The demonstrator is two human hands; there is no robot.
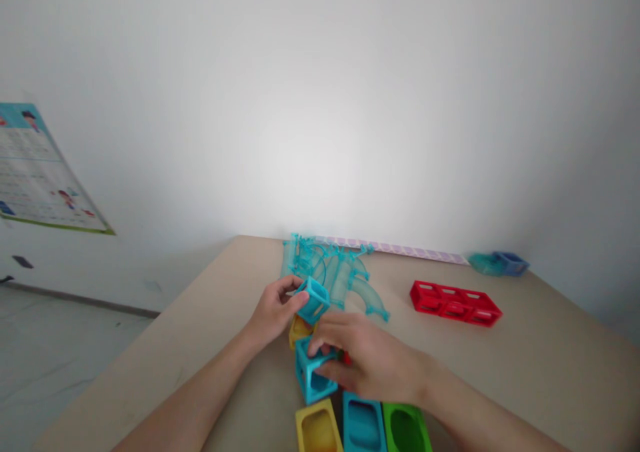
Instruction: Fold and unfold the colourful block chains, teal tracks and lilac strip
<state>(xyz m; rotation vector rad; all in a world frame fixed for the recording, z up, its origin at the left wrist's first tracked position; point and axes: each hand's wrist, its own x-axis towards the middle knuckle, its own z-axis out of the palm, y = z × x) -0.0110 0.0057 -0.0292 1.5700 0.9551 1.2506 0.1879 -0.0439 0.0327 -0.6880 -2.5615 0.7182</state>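
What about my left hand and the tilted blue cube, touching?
Touching. The head view shows the left hand pressing its fingers against the tilted blue cube, no gap; the right hand grips the lower blue cube.

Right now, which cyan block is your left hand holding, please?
The tilted cyan block nearest the clear tracks; the right hand grips the upright cyan block.

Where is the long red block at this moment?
In the head view, the long red block lies on the table, right of the clear blue track pieces.
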